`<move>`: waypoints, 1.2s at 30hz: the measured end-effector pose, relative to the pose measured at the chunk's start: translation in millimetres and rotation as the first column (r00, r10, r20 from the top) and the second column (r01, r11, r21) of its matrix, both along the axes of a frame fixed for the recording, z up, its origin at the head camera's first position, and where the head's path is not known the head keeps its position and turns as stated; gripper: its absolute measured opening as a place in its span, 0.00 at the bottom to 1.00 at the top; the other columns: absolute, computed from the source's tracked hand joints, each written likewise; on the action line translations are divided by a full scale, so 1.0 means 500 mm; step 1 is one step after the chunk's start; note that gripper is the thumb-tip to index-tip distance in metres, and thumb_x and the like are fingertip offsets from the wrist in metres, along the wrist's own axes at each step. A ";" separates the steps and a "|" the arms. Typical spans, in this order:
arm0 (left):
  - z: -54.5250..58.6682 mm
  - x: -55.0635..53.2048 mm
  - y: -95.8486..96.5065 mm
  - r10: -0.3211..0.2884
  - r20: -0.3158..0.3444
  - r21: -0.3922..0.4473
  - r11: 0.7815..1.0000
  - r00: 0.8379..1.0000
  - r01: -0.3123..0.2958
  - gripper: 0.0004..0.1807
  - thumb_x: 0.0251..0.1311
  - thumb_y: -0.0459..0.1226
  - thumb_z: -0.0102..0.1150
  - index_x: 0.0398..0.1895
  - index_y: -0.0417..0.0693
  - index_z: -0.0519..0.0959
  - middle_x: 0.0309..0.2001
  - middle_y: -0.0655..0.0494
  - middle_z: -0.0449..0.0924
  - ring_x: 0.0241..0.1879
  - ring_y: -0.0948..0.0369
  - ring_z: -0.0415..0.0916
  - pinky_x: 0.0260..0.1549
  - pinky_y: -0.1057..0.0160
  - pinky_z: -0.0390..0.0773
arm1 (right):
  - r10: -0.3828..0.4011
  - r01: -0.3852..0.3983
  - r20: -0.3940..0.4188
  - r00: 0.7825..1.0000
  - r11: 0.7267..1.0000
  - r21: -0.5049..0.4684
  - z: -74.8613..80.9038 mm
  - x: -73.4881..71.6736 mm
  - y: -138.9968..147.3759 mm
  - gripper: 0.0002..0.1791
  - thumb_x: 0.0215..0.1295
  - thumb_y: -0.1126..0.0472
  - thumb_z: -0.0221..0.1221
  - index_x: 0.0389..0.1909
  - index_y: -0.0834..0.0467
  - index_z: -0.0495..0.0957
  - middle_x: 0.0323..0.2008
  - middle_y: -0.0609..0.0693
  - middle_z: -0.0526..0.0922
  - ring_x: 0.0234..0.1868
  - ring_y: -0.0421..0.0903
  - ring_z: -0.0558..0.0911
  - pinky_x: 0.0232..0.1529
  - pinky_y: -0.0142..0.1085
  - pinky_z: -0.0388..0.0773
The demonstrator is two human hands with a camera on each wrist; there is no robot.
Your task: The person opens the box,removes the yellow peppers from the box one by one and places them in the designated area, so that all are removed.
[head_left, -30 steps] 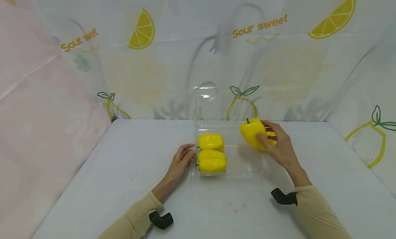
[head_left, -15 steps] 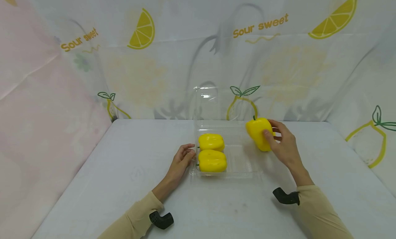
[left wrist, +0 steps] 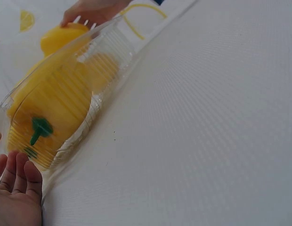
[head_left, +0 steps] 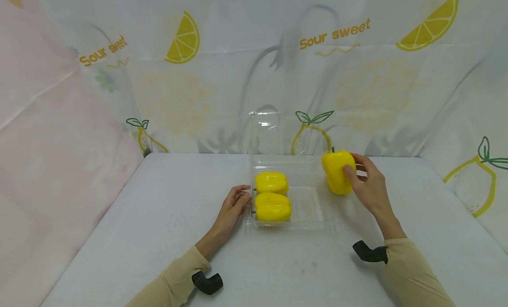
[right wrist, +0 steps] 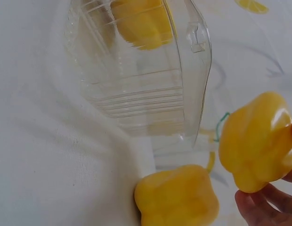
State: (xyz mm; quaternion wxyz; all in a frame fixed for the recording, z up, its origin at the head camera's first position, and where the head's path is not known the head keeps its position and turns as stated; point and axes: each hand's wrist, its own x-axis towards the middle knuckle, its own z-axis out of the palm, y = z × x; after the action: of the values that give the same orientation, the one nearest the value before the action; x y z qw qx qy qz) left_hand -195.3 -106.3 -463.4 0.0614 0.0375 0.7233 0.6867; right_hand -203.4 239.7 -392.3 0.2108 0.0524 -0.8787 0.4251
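Note:
In the head view, my right hand (head_left: 371, 183) holds a yellow bell pepper (head_left: 339, 172) with its green stem up, raised at the right end of a clear plastic clamshell box (head_left: 309, 205). My left hand (head_left: 232, 205) rests its fingers against the box's left wall. Inside the box, two yellow bell peppers lie on their sides at the left: the rear pepper (head_left: 271, 182) and the front pepper (head_left: 273, 206). From the right wrist, one more yellow pepper (right wrist: 176, 195) shows on the table beside the box, below the held pepper (right wrist: 256, 141); in the head view it is hidden.
The box's clear lid (head_left: 266, 132) stands raised at the back, before a lemon-printed cloth backdrop (head_left: 238, 77). A white cloth covers the table (head_left: 166, 210). Black curved pieces (head_left: 207, 282) are fixed at both sleeves.
My right hand has moved the held pepper a little to the right and turned it more upright. The left hand, the box and the two peppers inside have stayed put.

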 end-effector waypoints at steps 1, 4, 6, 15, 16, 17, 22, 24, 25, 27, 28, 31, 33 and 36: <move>0.000 0.000 0.000 0.000 0.001 0.000 1.000 1.000 0.000 0.18 0.69 0.42 0.46 0.60 0.50 0.66 0.44 0.54 0.71 0.44 0.62 0.70 0.44 0.68 0.70 | -0.002 0.002 0.001 1.000 1.000 0.001 0.000 0.000 0.001 0.27 0.69 0.49 0.52 0.63 0.61 0.66 0.57 0.60 0.73 0.53 0.56 0.75 0.42 0.13 0.64; 0.001 0.001 0.001 0.000 -0.002 0.001 1.000 1.000 0.000 0.18 0.69 0.41 0.46 0.60 0.49 0.67 0.45 0.53 0.71 0.44 0.62 0.69 0.44 0.68 0.70 | -0.010 0.010 0.003 1.000 1.000 0.001 0.000 0.000 0.004 0.27 0.69 0.49 0.51 0.63 0.61 0.66 0.57 0.60 0.73 0.53 0.56 0.75 0.42 0.13 0.64; 0.002 0.001 0.001 0.000 -0.003 0.004 1.000 1.000 0.000 0.18 0.69 0.41 0.46 0.60 0.49 0.67 0.45 0.53 0.71 0.43 0.62 0.69 0.44 0.68 0.70 | -0.016 0.016 0.006 1.000 1.000 0.000 0.000 0.000 0.006 0.28 0.69 0.49 0.51 0.63 0.61 0.66 0.57 0.60 0.73 0.53 0.56 0.75 0.42 0.12 0.64; -0.002 -0.002 0.000 -0.007 -0.015 0.013 1.000 1.000 0.007 0.19 0.69 0.42 0.47 0.61 0.48 0.66 0.43 0.56 0.71 0.42 0.63 0.70 0.42 0.69 0.70 | -0.045 0.045 0.031 0.999 0.999 -0.007 0.003 0.002 0.012 0.28 0.69 0.48 0.50 0.63 0.61 0.66 0.58 0.60 0.73 0.53 0.55 0.74 0.41 0.13 0.64; -0.002 -0.001 0.000 -0.007 -0.015 0.012 1.000 1.000 0.007 0.19 0.69 0.42 0.47 0.61 0.48 0.66 0.43 0.56 0.71 0.42 0.64 0.70 0.42 0.69 0.70 | -0.047 0.047 0.036 0.998 0.999 -0.011 0.003 0.002 0.012 0.28 0.69 0.48 0.50 0.64 0.61 0.66 0.58 0.60 0.73 0.54 0.55 0.74 0.41 0.13 0.64; -0.001 -0.001 0.000 -0.006 -0.014 0.013 1.000 1.000 0.007 0.19 0.69 0.42 0.47 0.61 0.48 0.66 0.43 0.56 0.71 0.42 0.64 0.70 0.42 0.69 0.71 | -0.050 0.050 0.042 0.998 0.999 -0.014 0.004 0.002 0.013 0.28 0.69 0.47 0.50 0.64 0.60 0.66 0.58 0.60 0.72 0.54 0.55 0.74 0.41 0.13 0.65; 0.000 0.001 0.000 -0.002 -0.014 0.019 1.000 1.000 0.002 0.18 0.69 0.40 0.46 0.60 0.50 0.67 0.43 0.55 0.71 0.42 0.62 0.70 0.42 0.68 0.71 | -0.068 0.069 0.070 0.995 0.997 -0.024 0.007 0.001 0.018 0.29 0.69 0.46 0.49 0.65 0.59 0.65 0.59 0.59 0.72 0.55 0.55 0.73 0.42 0.15 0.66; 0.001 0.001 0.000 -0.002 -0.015 0.023 1.000 1.000 0.003 0.18 0.69 0.40 0.46 0.60 0.50 0.67 0.43 0.55 0.71 0.42 0.62 0.70 0.43 0.68 0.71 | -0.078 0.080 0.076 0.994 0.996 -0.026 0.009 0.002 0.020 0.29 0.69 0.46 0.49 0.65 0.59 0.65 0.59 0.59 0.72 0.55 0.55 0.73 0.42 0.15 0.66; 0.001 0.001 0.000 -0.001 -0.012 0.028 1.000 1.000 0.002 0.17 0.69 0.40 0.46 0.60 0.51 0.67 0.43 0.56 0.71 0.42 0.62 0.70 0.42 0.68 0.71 | -0.083 0.086 0.078 0.993 0.996 -0.028 0.009 0.002 0.021 0.29 0.69 0.46 0.49 0.65 0.59 0.65 0.59 0.59 0.72 0.55 0.55 0.73 0.41 0.15 0.66; 0.002 0.001 0.001 -0.003 -0.017 0.025 1.000 1.000 0.004 0.18 0.69 0.40 0.46 0.60 0.50 0.67 0.43 0.56 0.71 0.42 0.62 0.70 0.42 0.68 0.71 | -0.090 0.093 0.081 0.993 0.995 -0.029 0.010 0.002 0.023 0.29 0.69 0.46 0.48 0.65 0.59 0.65 0.59 0.59 0.72 0.55 0.55 0.73 0.41 0.16 0.66; 0.001 0.001 0.000 -0.003 -0.018 0.024 1.000 1.000 0.004 0.18 0.69 0.40 0.46 0.60 0.50 0.67 0.43 0.56 0.71 0.42 0.62 0.70 0.42 0.68 0.71 | -0.093 0.096 0.082 0.992 0.995 -0.029 0.010 0.003 0.024 0.29 0.69 0.46 0.48 0.65 0.59 0.65 0.59 0.59 0.72 0.55 0.55 0.73 0.41 0.16 0.66; 0.001 0.000 0.000 -0.004 -0.016 0.022 1.000 1.000 0.004 0.18 0.69 0.40 0.46 0.60 0.50 0.66 0.43 0.56 0.71 0.42 0.63 0.70 0.41 0.69 0.71 | -0.104 0.106 0.094 0.990 0.994 -0.023 0.012 0.004 0.026 0.30 0.69 0.46 0.48 0.65 0.59 0.64 0.59 0.59 0.72 0.55 0.55 0.73 0.42 0.18 0.67; 0.000 -0.001 -0.001 -0.007 -0.021 0.020 1.000 1.000 0.008 0.19 0.69 0.41 0.47 0.60 0.48 0.66 0.43 0.56 0.71 0.42 0.63 0.70 0.42 0.69 0.70 | -0.111 0.114 0.102 0.989 0.993 -0.021 0.013 0.004 0.027 0.30 0.69 0.45 0.47 0.65 0.59 0.64 0.59 0.59 0.72 0.56 0.55 0.72 0.43 0.20 0.68; -0.002 -0.002 -0.001 -0.012 -0.017 0.025 1.000 1.000 0.012 0.19 0.69 0.41 0.47 0.61 0.47 0.66 0.43 0.56 0.71 0.42 0.63 0.70 0.42 0.69 0.71 | -0.120 0.123 0.110 0.987 0.992 -0.021 0.014 0.004 0.029 0.30 0.70 0.45 0.47 0.65 0.59 0.64 0.59 0.59 0.72 0.56 0.55 0.72 0.44 0.21 0.69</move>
State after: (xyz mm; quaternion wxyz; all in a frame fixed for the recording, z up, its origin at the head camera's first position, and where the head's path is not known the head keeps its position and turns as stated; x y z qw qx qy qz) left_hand -196.4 -106.8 -464.4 0.0590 0.0485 0.7149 0.6950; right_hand -201.3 254.3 -385.3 0.1889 -0.0276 -0.8845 0.4257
